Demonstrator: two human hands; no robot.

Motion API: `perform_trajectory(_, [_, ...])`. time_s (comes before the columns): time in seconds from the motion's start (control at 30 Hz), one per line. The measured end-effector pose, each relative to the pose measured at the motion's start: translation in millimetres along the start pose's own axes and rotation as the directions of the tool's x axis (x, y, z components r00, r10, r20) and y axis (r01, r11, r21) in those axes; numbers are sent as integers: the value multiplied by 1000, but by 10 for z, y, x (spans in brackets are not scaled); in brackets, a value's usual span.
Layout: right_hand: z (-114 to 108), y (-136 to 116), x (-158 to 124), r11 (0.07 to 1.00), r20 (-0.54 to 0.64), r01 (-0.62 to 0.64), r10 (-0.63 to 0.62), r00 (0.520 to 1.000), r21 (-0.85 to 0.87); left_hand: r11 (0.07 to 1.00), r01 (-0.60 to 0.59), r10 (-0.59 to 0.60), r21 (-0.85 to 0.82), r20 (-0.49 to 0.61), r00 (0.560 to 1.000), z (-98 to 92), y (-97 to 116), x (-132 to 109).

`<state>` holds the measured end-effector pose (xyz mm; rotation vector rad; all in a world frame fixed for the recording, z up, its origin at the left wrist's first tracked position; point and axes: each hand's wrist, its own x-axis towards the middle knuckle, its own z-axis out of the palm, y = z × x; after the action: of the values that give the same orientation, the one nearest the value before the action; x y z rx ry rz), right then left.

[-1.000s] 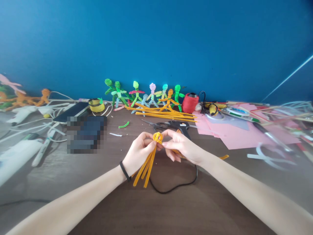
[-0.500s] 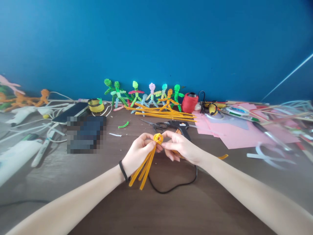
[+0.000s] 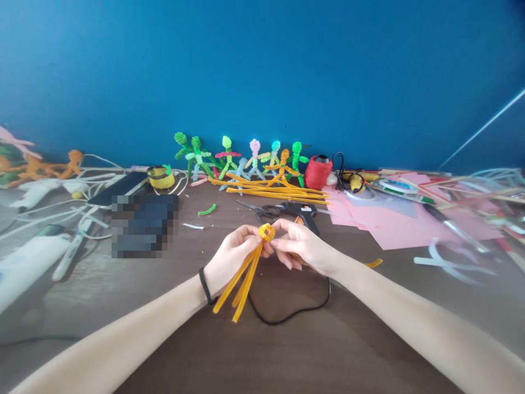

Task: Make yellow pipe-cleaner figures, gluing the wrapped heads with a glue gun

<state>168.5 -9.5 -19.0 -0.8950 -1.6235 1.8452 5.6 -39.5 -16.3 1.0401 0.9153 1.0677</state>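
Gripped in the left hand [image 3: 232, 254], thumb pressed just below the coil [image 3: 263, 232]: a yellow-orange pipe-cleaner bundle [image 3: 254, 263], held above the table [image 3: 246, 361]. Closed in a thumb-and-finger pinch at the coil's other edge, the right hand [image 3: 307, 246]. Coil between both sets of fingertips, about equally near each; long axis of the loose strands [image 3: 247, 285] slanting from there down and leftward to the wearer, nearer the left palm. Just beyond: scissors [image 3: 271, 210] and a black glue gun [image 3: 295, 208]. Largely covered by the right hand, another orange length; past the forearm, an orange tip [image 3: 374, 263], impossible to tell whether joined. Also hidden: several left fingertips, behind the coil.
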Motion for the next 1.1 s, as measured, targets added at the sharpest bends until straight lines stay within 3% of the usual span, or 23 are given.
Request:
perform_trajectory(0.67, [20,18,3,993,-71,81,-88,994,-90,998,68,-67,-4,60,996,-44,-15,34])
perform_trajectory(0.83, [10,34,14,985,-80,94,-106,991,-144,997,73,-73,-34,22,997,-51,-27,29])
perform_trajectory(1.1, [17,31,6,979,-63,79,-92,994,-186,998,53,-55,17,133,990,-136,-8,39])
